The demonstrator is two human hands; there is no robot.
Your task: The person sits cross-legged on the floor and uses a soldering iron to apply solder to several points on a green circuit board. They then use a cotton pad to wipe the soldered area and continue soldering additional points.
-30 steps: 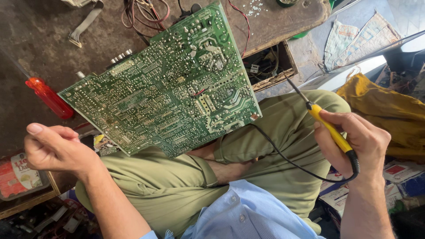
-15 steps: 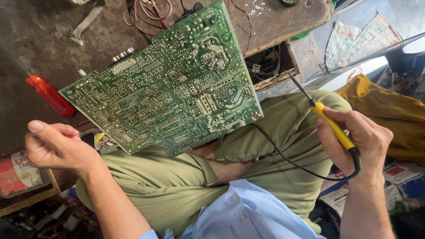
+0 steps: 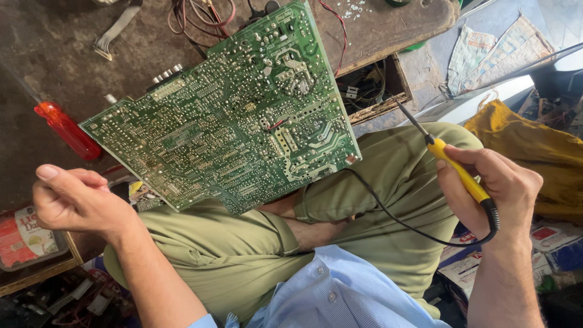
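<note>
Beside left hand [image 3: 76, 200], red-white packet [image 3: 27, 234]

Pale blue button shirt with rolled sleeves, olive green trousers, bare forearms, no gloves

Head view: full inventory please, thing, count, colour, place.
circuit board: 1, green, solder side up, propped from the bench onto the lap
soldering iron: 1, yellow handle, black cord, in the right hand
screwdriver: 1, red handle, on the bench left of the board
workbench: 1, dark and worn, top of view
wires: a tangle, red and dark, behind the board
cloth: 1, mustard yellow, far right
trousers: olive green
shirt: light blue
left hand: 1, loosely curled, holding nothing visible, beside the board's lower left edge
right hand: 1, gripping the iron
</note>
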